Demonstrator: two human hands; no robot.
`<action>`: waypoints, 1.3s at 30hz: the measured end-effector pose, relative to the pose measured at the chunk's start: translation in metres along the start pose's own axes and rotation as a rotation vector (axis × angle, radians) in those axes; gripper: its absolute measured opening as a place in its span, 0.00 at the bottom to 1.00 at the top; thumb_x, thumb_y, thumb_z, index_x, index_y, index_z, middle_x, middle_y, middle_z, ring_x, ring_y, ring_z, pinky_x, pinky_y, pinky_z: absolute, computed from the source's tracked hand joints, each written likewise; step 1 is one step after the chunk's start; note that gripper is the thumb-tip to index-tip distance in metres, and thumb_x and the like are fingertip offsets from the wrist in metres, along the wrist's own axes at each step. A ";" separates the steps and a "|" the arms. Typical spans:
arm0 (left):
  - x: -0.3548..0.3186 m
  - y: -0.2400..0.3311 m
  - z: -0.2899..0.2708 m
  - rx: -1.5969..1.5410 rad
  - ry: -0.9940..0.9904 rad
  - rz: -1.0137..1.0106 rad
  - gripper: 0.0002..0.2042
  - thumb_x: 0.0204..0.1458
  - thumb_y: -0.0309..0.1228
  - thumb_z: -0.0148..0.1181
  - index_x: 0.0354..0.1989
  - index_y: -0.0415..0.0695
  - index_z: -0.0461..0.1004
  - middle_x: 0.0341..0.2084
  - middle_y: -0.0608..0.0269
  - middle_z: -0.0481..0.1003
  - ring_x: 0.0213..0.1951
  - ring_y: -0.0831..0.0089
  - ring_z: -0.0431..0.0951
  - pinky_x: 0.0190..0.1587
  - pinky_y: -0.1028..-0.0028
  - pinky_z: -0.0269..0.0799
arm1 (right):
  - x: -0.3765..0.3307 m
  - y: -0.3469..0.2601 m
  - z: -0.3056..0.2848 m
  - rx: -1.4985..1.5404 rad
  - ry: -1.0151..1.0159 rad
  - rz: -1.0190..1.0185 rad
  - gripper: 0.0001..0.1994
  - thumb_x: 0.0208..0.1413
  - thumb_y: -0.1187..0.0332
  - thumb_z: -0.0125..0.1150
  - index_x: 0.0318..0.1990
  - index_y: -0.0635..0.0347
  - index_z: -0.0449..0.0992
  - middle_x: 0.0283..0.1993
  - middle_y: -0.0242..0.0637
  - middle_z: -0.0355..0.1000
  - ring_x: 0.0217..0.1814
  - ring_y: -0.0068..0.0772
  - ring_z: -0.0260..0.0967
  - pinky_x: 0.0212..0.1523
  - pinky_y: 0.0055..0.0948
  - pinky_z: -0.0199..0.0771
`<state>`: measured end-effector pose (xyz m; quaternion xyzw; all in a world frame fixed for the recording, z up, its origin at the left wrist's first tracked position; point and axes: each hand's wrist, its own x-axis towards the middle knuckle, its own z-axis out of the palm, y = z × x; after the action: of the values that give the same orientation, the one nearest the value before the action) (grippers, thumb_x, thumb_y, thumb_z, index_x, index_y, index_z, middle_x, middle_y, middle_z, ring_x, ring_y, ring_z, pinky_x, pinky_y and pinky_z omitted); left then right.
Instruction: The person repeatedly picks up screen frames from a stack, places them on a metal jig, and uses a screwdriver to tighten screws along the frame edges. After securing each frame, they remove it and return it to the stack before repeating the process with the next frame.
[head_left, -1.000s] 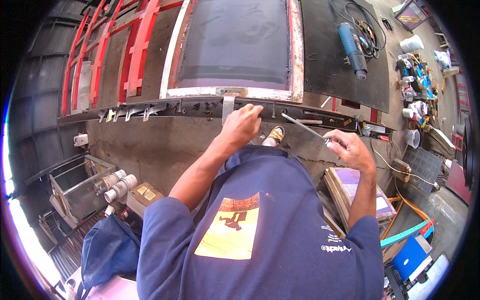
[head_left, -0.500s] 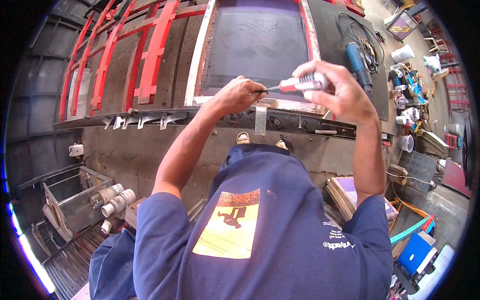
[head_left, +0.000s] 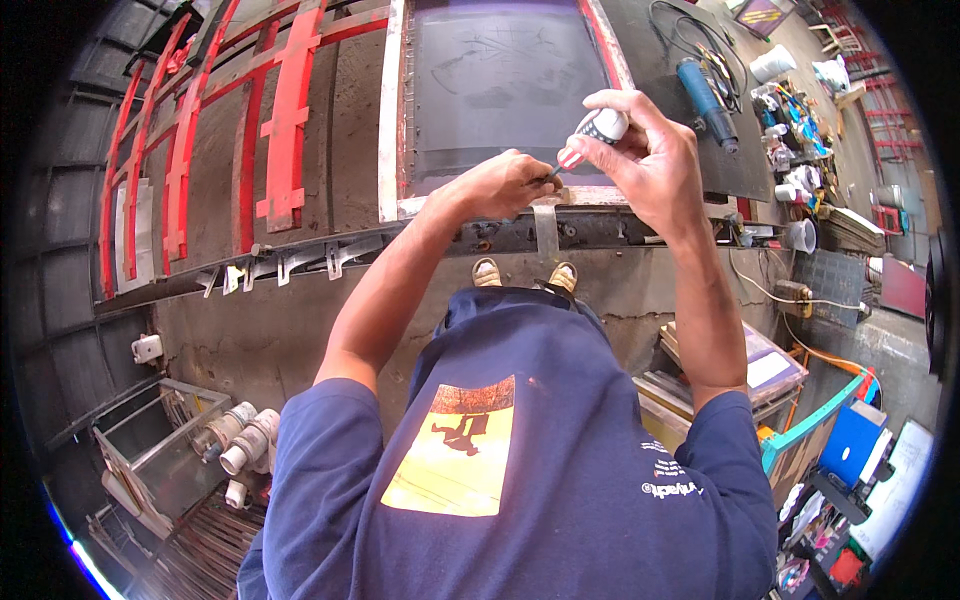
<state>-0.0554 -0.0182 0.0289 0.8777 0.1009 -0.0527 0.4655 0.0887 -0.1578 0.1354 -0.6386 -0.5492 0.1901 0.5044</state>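
Observation:
My right hand (head_left: pixel 657 165) is closed round the handle of a screwdriver (head_left: pixel 598 128), which has a white, red and black handle. It is tilted, its thin shaft running down and left to my left hand (head_left: pixel 508 185). The left fingers are pinched together at the shaft's end, around something small and dark that I cannot make out. Both hands are over the near end of a screen frame (head_left: pixel 391 120) with a dark grey mesh (head_left: pixel 500 120) and worn white and red rails. A strip of clear tape (head_left: pixel 547 235) hangs from its near rail.
Red slatted racks (head_left: pixel 285 130) stand to the left. On the dark board at right lies a blue corded power tool (head_left: pixel 707 105). Beyond it are white tubs (head_left: pixel 772 64) and clutter. Stacked frames (head_left: pixel 770 365) are by my right elbow; a metal bin (head_left: pixel 165 425) stands lower left.
My right hand has tipped the screwdriver more upright, with the handle turned toward the frame. The left hand has shifted slightly right along the near rail. The whole view has moved a little.

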 end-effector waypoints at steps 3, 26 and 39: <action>0.006 -0.015 0.003 0.002 -0.014 0.065 0.13 0.63 0.33 0.54 0.48 0.41 0.80 0.35 0.44 0.81 0.37 0.52 0.82 0.45 0.59 0.75 | -0.001 -0.003 0.002 -0.035 0.031 0.029 0.16 0.53 0.71 0.73 0.48 0.59 0.77 0.31 0.33 0.79 0.34 0.19 0.80 0.35 0.23 0.78; -0.028 0.007 -0.044 -0.177 0.075 0.253 0.16 0.57 0.30 0.66 0.52 0.38 0.76 0.45 0.57 0.81 0.48 0.70 0.79 0.56 0.65 0.72 | 0.021 -0.015 0.009 -0.461 -0.385 -0.363 0.18 0.58 0.56 0.64 0.46 0.60 0.70 0.40 0.46 0.77 0.44 0.50 0.77 0.45 0.43 0.76; -0.019 0.028 -0.031 -0.348 0.245 0.335 0.12 0.60 0.28 0.62 0.50 0.38 0.76 0.39 0.60 0.82 0.45 0.78 0.77 0.51 0.69 0.73 | 0.039 -0.022 -0.004 -0.713 -0.423 -0.073 0.18 0.62 0.53 0.60 0.40 0.61 0.70 0.32 0.50 0.79 0.38 0.54 0.79 0.39 0.48 0.76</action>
<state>-0.0673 -0.0102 0.0722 0.7889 0.0174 0.1495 0.5958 0.0931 -0.1268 0.1682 -0.7005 -0.6942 0.0969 0.1342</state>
